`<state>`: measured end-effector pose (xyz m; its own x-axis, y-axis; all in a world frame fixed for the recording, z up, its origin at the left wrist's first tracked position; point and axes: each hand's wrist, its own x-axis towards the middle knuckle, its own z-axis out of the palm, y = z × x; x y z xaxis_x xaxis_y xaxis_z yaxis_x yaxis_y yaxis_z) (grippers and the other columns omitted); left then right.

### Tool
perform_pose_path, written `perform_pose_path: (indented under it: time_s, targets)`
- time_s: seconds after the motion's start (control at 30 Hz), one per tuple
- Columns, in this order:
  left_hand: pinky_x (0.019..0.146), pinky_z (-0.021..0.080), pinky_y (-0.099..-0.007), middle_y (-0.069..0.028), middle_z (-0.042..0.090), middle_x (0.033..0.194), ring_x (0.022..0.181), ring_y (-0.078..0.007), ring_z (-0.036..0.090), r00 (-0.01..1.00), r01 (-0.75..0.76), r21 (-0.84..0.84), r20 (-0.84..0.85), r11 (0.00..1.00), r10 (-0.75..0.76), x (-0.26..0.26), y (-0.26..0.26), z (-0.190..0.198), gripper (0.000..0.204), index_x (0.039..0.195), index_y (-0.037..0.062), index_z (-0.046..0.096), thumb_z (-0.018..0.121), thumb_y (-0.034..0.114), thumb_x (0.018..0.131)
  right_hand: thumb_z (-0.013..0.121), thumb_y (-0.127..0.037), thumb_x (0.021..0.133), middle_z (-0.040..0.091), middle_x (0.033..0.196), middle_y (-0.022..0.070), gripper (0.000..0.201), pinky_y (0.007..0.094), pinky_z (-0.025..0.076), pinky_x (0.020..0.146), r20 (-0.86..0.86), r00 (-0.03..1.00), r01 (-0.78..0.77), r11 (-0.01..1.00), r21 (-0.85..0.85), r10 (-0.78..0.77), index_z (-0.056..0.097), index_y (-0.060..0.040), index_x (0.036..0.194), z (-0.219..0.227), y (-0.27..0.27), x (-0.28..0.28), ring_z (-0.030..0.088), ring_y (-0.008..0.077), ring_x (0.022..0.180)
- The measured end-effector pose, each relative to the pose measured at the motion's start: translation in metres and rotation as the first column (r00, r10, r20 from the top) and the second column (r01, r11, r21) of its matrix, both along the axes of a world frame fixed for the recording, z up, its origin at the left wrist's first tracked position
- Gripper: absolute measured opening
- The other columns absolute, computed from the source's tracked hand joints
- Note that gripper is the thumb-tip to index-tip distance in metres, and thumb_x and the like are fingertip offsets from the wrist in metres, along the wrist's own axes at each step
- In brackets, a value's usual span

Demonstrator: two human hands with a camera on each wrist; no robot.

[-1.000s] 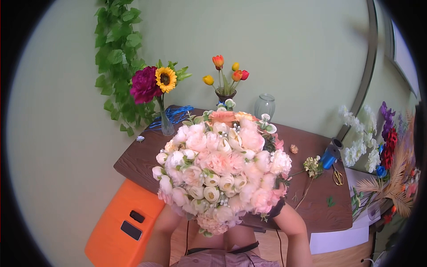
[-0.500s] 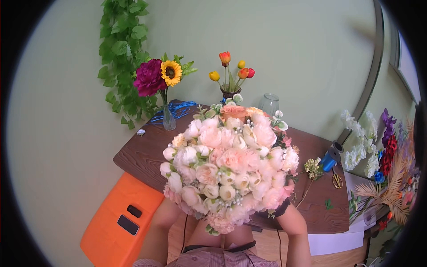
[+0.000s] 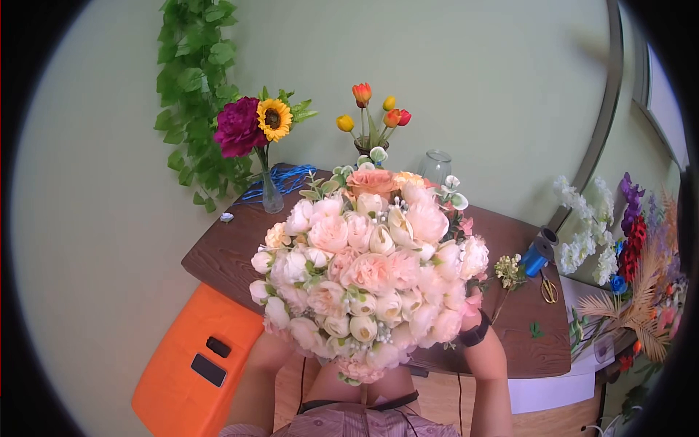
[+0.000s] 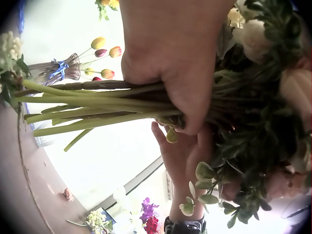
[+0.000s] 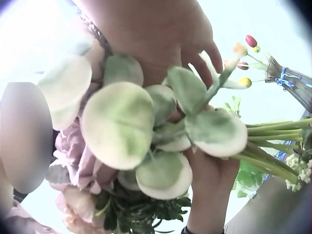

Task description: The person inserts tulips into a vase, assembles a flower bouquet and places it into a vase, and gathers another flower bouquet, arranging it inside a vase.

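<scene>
A large round bouquet (image 3: 364, 269) of pink, cream and white flowers fills the middle of the head view. Below its blooms, my left hand (image 4: 170, 58) grips the bundle of green stems (image 4: 97, 105), whose cut ends stick out past the hand. My right hand (image 5: 151, 39) is at the bouquet's side, close to the pale round eucalyptus leaves (image 5: 117, 122). In the left wrist view its thumb stands straight, apart from the fingers, which are partly hidden behind the left hand and foliage. The flower heads hide both hands in the head view.
On the brown table (image 3: 226, 255) stand a sunflower vase (image 3: 271, 197), a tulip vase (image 3: 371, 144) and a glass jar (image 3: 435, 167). A blue ribbon spool (image 3: 537, 256), scissors (image 3: 549, 291) and a small sprig (image 3: 508, 271) lie to the right. An orange stool (image 3: 182, 364) holds two dark devices.
The bouquet shifted right, then back left, along with the whole head view. My right wrist, with its dark watch, has come out from behind the flowers at the right. The grip on the stems stays hidden.
</scene>
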<state>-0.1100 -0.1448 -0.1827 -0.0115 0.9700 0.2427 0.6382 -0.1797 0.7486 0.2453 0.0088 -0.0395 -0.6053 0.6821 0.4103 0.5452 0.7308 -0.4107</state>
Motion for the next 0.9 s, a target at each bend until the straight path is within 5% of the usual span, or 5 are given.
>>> perform_pose_path:
  time_s: [0.03, 0.13, 0.27, 0.33, 0.9]
  targets:
    - [0.086, 0.040, -0.0293, -0.0093, 0.051, 0.112, 0.102, -0.0182, 0.048, 0.871, 0.034, 0.222, -0.485, 0.974, 0.080, -0.005, 0.023, -0.037, 0.050, 0.121, 0.0006, 0.039, 0.060, 0.015, 0.077, 0.060, -0.016, 0.072, 0.052, 0.101, 0.0117, 0.039, 0.0357, 0.037, 0.083, -0.001, 1.000, -0.001, 1.000, -0.010, 0.001, 0.051, 0.0009, 0.106, 0.000, -0.002, 0.000, 0.047, 0.0273, 0.095]
    - [0.087, 0.039, -0.0293, -0.0082, 0.049, 0.115, 0.104, -0.0175, 0.047, 0.997, 0.069, 0.062, 0.037, 0.996, -0.071, 0.009, 0.017, 0.003, 0.051, 0.122, 0.0014, 0.039, 0.060, 0.016, 0.078, 0.060, -0.017, 0.072, 0.052, 0.102, 0.0119, 0.040, 0.0360, 0.036, 0.084, -0.003, 1.000, 0.002, 0.999, -0.038, -0.002, 0.051, 0.0009, 0.106, 0.001, -0.006, 0.002, 0.047, 0.0276, 0.096]
    - [0.087, 0.039, -0.0291, -0.0077, 0.047, 0.117, 0.105, -0.0176, 0.046, 0.986, 0.123, 0.054, 0.110, 0.991, -0.129, 0.020, 0.016, 0.024, 0.050, 0.122, 0.0018, 0.039, 0.059, 0.018, 0.079, 0.060, -0.017, 0.072, 0.052, 0.103, 0.0122, 0.040, 0.0363, 0.036, 0.085, -0.007, 1.000, 0.011, 0.997, -0.078, -0.011, 0.051, 0.0009, 0.106, 0.001, -0.014, 0.008, 0.047, 0.0280, 0.097]
    - [0.095, 0.027, -0.0420, -0.0137, 0.050, 0.114, 0.109, -0.0330, 0.041, 0.970, 0.076, -0.114, 0.236, 0.991, -0.047, 0.023, 0.014, 0.030, 0.029, 0.107, 0.0049, 0.052, 0.044, 0.014, 0.081, 0.060, -0.017, 0.072, 0.052, 0.103, 0.0124, 0.040, 0.0365, 0.036, 0.085, -0.012, 1.000, 0.014, 0.995, -0.101, -0.015, 0.051, 0.0009, 0.106, 0.000, -0.018, 0.010, 0.047, 0.0282, 0.098]
    - [0.092, 0.032, -0.0408, -0.0139, 0.051, 0.111, 0.107, -0.0317, 0.043, 0.994, -0.104, -0.075, -0.039, 0.992, 0.102, 0.020, 0.008, 0.033, 0.029, 0.108, 0.0048, 0.051, 0.043, 0.012, 0.081, 0.061, -0.019, 0.071, 0.052, 0.106, 0.0136, 0.042, 0.0380, 0.035, 0.090, -0.027, 0.999, -0.042, 0.968, -0.248, 0.037, 0.051, 0.0008, 0.107, 0.004, -0.033, 0.004, 0.046, 0.0300, 0.103]
